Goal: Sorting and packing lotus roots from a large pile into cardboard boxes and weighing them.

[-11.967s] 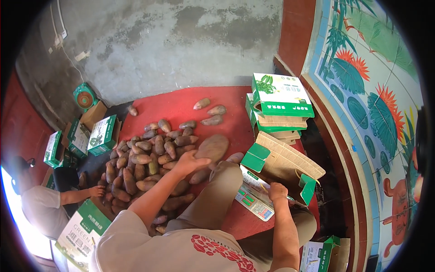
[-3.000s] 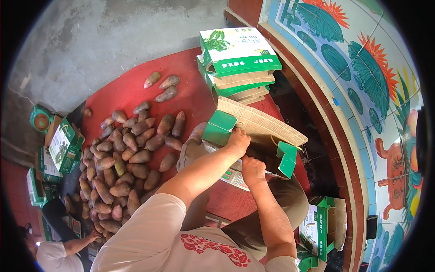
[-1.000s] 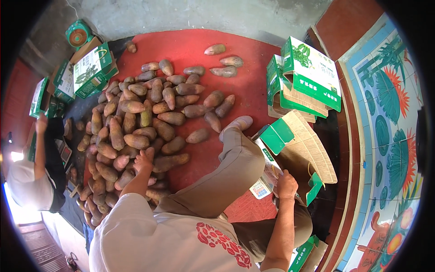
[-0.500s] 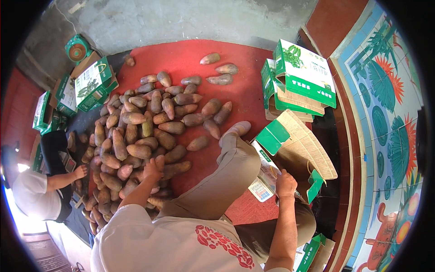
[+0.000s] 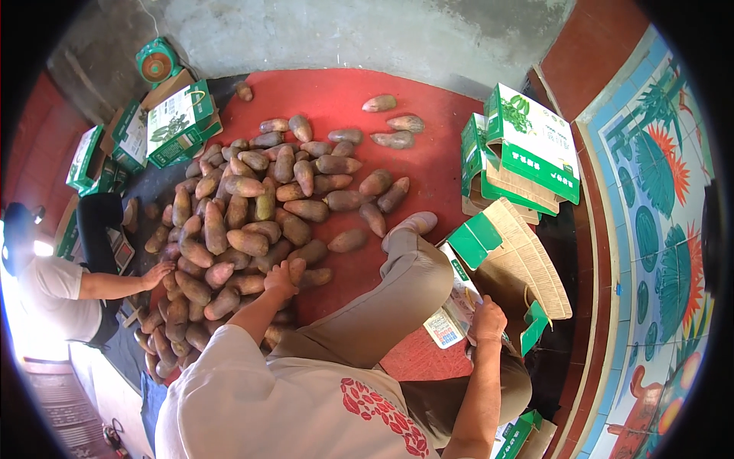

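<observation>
A big heap of reddish-brown, plump root vegetables (image 5: 248, 242) lies on a red mat. My left hand (image 5: 278, 281) is at the heap's near right side, its fingers closed round one root vegetable (image 5: 297, 269) with a pinkish end. By my right knee an open carton (image 5: 461, 294), green and white outside and tan inside, stands with its flaps spread. Its near rim is gripped by my right hand (image 5: 489, 321); the fingers are partly hidden behind the wall. The carton's inside is mostly out of sight.
Another person's hand (image 5: 158, 274) rests on the heap's left edge. Stacked cartons (image 5: 531, 145) stand at the right, more cartons (image 5: 177, 122) at the far left beside a green scale (image 5: 157, 63). Three loose root vegetables (image 5: 394, 139) lie far back. My bent leg (image 5: 382, 298) crosses the mat.
My left hand has lifted slightly and turned, with a root vegetable now showing in it. The other person's hand has reached further onto the heap. The whole view has shifted a little.
</observation>
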The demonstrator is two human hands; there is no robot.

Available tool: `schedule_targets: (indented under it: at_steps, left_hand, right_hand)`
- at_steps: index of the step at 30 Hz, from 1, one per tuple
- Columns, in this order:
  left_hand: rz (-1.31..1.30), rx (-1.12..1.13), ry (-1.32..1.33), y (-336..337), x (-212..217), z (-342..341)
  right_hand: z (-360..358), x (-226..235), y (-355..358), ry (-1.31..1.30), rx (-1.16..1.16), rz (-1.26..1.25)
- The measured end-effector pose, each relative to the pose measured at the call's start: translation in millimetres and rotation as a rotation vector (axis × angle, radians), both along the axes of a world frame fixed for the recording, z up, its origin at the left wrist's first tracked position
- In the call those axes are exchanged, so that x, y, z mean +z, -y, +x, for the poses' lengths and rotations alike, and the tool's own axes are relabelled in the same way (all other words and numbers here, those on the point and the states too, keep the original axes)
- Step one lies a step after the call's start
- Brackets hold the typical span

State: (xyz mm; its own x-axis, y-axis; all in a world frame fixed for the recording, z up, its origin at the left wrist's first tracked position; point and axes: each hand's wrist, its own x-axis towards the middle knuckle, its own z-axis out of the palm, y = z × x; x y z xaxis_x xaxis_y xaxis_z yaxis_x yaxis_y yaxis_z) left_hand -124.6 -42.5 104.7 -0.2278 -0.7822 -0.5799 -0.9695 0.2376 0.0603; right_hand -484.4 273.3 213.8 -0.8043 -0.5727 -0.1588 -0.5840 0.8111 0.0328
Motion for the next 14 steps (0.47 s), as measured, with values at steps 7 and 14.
schedule_targets:
  at_steps: [7,14]
  left_hand:
    - [0.018,-0.041,0.046,-3,-8,-1]
    - [0.044,-0.113,0.111,-6,-11,-10]
  right_hand:
    - [-1,1,0,-0.009,-0.004,-0.018]
    - [2,4,2,-0.048,0.024,-0.038]
